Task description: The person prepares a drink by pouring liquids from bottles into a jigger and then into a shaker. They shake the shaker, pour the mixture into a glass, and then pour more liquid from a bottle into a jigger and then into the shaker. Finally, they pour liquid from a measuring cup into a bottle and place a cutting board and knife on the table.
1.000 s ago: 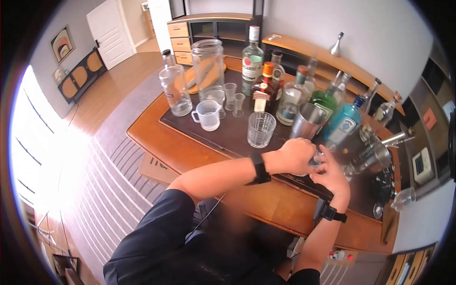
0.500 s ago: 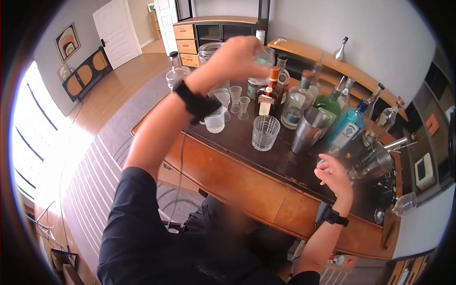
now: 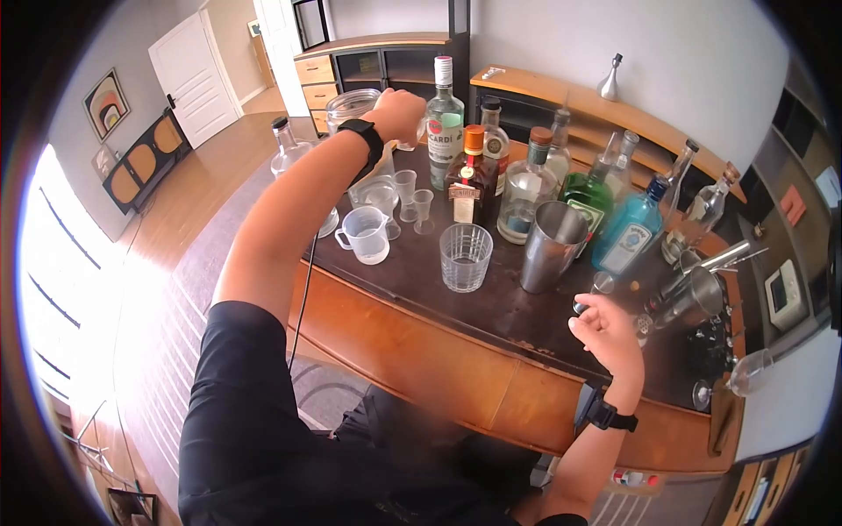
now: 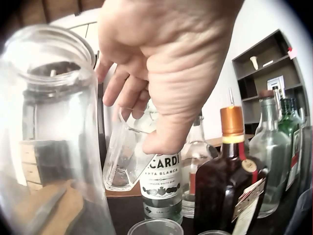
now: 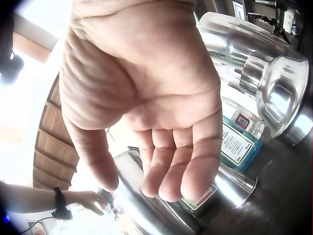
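Observation:
My left hand grips a small clear vessel with flat angular sides, its thumb and fingers at the rim. The vessel hangs tilted between the large glass jar and the Bacardi bottle, overlapping the bottle in the left wrist view. My right hand hovers over the table's front right part, palm bare and fingers loosely bent. Near its fingertips in the head view are a small dark piece and a metal jigger. A steel shaker tin stands just beyond.
A cut-glass tumbler, a plastic measuring jug and small glasses stand along the front. Behind them are an orange-capped brown bottle and a blue gin bottle. A stemmed glass lies at the right edge.
My left hand has left the right hand's side and swung far left with the clear vessel, then lowered somewhat beside the jar. The right hand has stayed near its place.

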Motion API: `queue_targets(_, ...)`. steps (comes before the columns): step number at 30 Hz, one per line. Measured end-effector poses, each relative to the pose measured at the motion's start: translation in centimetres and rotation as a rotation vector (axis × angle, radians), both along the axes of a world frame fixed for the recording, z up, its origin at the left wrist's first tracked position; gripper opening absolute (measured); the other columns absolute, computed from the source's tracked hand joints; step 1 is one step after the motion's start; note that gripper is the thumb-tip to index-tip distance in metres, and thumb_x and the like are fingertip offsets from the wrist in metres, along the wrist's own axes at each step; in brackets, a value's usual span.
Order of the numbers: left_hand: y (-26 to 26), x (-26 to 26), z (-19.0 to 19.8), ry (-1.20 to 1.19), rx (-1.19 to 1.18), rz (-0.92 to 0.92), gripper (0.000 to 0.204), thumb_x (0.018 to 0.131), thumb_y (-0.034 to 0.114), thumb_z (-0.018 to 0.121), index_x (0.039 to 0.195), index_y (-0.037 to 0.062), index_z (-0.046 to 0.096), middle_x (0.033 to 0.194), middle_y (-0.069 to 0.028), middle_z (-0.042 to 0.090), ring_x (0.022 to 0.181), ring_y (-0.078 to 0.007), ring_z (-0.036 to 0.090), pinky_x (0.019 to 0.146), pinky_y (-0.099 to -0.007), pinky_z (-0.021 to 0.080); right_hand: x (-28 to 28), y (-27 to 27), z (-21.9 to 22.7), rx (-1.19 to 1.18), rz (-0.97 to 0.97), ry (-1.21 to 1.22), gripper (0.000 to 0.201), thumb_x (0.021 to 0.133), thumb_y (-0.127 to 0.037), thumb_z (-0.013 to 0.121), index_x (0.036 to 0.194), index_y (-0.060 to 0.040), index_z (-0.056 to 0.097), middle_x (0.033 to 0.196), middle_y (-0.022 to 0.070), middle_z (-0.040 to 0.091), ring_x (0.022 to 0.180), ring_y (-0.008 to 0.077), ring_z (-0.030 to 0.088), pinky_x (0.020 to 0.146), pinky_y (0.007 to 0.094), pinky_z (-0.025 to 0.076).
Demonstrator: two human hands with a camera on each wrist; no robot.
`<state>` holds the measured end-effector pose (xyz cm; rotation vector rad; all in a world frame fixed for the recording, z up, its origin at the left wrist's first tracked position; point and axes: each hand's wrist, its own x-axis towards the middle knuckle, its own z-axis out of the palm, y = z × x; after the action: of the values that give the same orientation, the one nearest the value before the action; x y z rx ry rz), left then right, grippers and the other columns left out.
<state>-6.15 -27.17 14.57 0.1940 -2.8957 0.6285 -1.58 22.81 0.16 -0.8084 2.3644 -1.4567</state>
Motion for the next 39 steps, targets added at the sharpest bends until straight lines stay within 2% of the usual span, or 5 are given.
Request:
queue_targets(8, -1.8, -5.0, -5.2, -0.155, 0.033, 0.227, 0.057, 0.054, 0.011, 0.089, 0.11, 0.0127, 0.076, 0.107, -0.0135, 0.075, 0.112, -0.0302, 0.069, 0.106, -0.0481, 0.047, 0.8, -0.7, 0.4, 0.063, -0.065, -0.001, 0.037, 0.086, -0.016, 0.077, 0.119, -0.0035, 0.068, 0.083, 0.0038, 0.07, 0.073, 0.0122, 0.063, 0.07, 0.028, 0.051)
queue_targets(15, -3.1, -6.7, -6.7, -0.25, 0.1, 0.395, 0.035, 0.085, 0.015, 0.07, 0.119, 0.0099, 0.074, 0.121, -0.011, 0.073, 0.113, -0.0278, 0.07, 0.09, -0.04, 0.056, 1.5, -1.2, 1.7, 0.081, -0.058, -0.024, 0.04, 0.086, -0.017, 0.078, 0.122, -0.0043, 0.067, 0.079, 0.0012, 0.069, 0.069, 0.0091, 0.061, 0.065, 0.0269, 0.051)
queue_targets(21, -7.3, -9.5, -10.5, -0.178, 0.124, 0.418, 0.042, 0.085, 0.011, 0.067, 0.128, 0.0133, 0.068, 0.13, -0.0095, 0.068, 0.13, -0.0294, 0.059, 0.11, -0.0481, 0.041, 1.5, -1.3, 1.7, 0.075, -0.056, -0.071, 0.042, 0.085, -0.019, 0.079, 0.122, -0.0053, 0.067, 0.079, 0.0011, 0.069, 0.07, 0.0101, 0.063, 0.067, 0.0284, 0.052)
queue_targets(33, -1.9, -4.9, -2.0, -0.125, 0.039, 0.27, 0.027, 0.083, 0.019, 0.075, 0.107, 0.0084, 0.078, 0.115, -0.0145, 0.074, 0.108, -0.0315, 0.072, 0.087, -0.0414, 0.057, 1.4, -1.4, 0.9, 0.07, -0.015, 0.056, 0.038, 0.085, -0.015, 0.078, 0.12, -0.006, 0.066, 0.079, 0.0023, 0.067, 0.069, 0.0115, 0.061, 0.066, 0.0292, 0.05)
queue_targets(39, 0.3, -0.5, 1.2, 0.323, -0.139, -0.018, 0.012, 0.083, 0.017, 0.072, 0.087, 0.0059, 0.071, 0.093, -0.0126, 0.075, 0.088, -0.0333, 0.073, 0.079, -0.0425, 0.058, 1.3, -1.3, 0.8, 0.073, -0.013, 0.128, 0.038, 0.088, -0.012, 0.076, 0.122, -0.0008, 0.066, 0.081, 0.0016, 0.066, 0.067, 0.0063, 0.056, 0.063, 0.0238, 0.047)
